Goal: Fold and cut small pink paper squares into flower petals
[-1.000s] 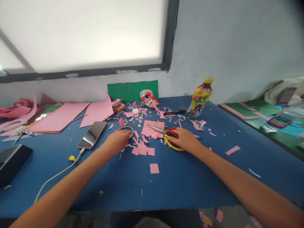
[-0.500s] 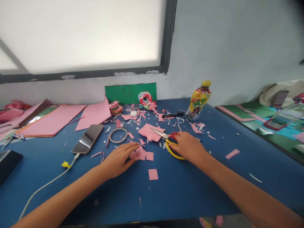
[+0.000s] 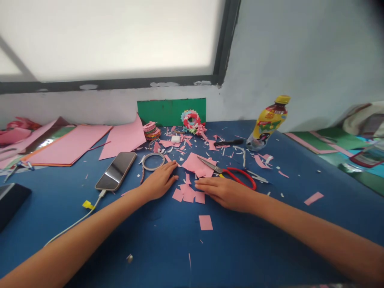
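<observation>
Small pink paper squares (image 3: 188,194) lie in a loose cluster on the blue table between my hands. My left hand (image 3: 160,180) rests just left of them, fingers stretched out and nothing in it. On the other side my right hand (image 3: 222,192) lies flat with extended fingers, its tips at the cluster's right edge. Behind that hand are scissors (image 3: 237,176) with red and yellow handles, partly hidden by it, their blades across a larger pink paper piece (image 3: 195,165). One separate pink square (image 3: 205,222) lies nearer to me.
A phone (image 3: 116,172) on a white cable and a tape roll (image 3: 153,161) are at left. Pink sheets (image 3: 69,144) lie farther left. A paper ring (image 3: 191,119) stands against a green board (image 3: 171,112). A bottle (image 3: 268,124) and black pen (image 3: 229,142) are behind the scissors.
My right hand has let go of the scissors and moved left to the small squares. My left hand has drawn back from the squares. The view has shifted slightly.
</observation>
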The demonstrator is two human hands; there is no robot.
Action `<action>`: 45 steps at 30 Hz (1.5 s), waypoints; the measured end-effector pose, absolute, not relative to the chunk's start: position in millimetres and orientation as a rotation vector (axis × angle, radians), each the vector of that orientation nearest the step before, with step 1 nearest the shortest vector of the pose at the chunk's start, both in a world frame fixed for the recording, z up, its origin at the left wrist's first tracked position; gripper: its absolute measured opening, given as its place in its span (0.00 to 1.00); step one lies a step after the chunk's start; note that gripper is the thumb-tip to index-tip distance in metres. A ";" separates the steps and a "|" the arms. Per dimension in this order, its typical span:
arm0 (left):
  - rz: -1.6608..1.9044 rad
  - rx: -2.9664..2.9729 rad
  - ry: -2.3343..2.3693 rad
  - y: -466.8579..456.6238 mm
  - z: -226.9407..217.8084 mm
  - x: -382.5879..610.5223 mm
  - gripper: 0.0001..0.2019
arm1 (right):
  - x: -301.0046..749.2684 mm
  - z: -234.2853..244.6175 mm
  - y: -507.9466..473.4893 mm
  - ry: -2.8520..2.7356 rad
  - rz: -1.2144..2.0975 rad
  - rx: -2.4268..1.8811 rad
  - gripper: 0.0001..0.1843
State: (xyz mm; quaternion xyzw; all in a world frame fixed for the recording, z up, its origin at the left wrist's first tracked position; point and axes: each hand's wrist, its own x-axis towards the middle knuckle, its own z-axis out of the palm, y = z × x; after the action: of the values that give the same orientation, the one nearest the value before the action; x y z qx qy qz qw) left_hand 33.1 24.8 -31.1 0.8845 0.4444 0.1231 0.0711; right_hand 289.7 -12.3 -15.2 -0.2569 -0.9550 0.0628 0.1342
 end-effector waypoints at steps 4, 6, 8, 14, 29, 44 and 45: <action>0.484 2.649 1.376 44.0 -31.2 29.8 0.18 | 277.7 -22.8 12.7 -2.871 0.288 -0.708 0.21; 0.527 2.674 1.360 41.7 -27.2 27.3 0.17 | 271.4 -24.3 24.6 -2.882 0.269 -0.715 0.21; 0.535 2.747 1.250 28.6 -21.8 24.3 0.16 | 264.9 -26.1 33.8 -2.879 0.225 -0.712 0.21; 0.161 2.715 0.874 -29.7 -11.7 12.9 0.21 | 258.1 -25.5 35.4 -2.728 0.215 -0.809 0.21; 0.054 2.716 0.944 -31.8 -12.4 3.1 0.23 | 260.6 -18.2 1.2 -2.866 0.412 -0.586 0.22; 0.026 2.654 1.146 -44.4 -14.0 9.2 0.31 | 261.5 -15.1 28.5 -2.920 0.506 -0.559 0.22; 0.016 2.646 1.118 -46.8 -12.7 9.4 0.31 | 259.3 -17.3 33.0 -2.955 0.479 -0.533 0.23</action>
State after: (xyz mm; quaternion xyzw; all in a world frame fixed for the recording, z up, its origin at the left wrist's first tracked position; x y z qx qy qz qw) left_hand 9.4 -46.8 -12.7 0.9128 0.3856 0.0054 0.1343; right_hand 259.3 33.0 -17.3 -0.1751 -0.9706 0.1573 0.0503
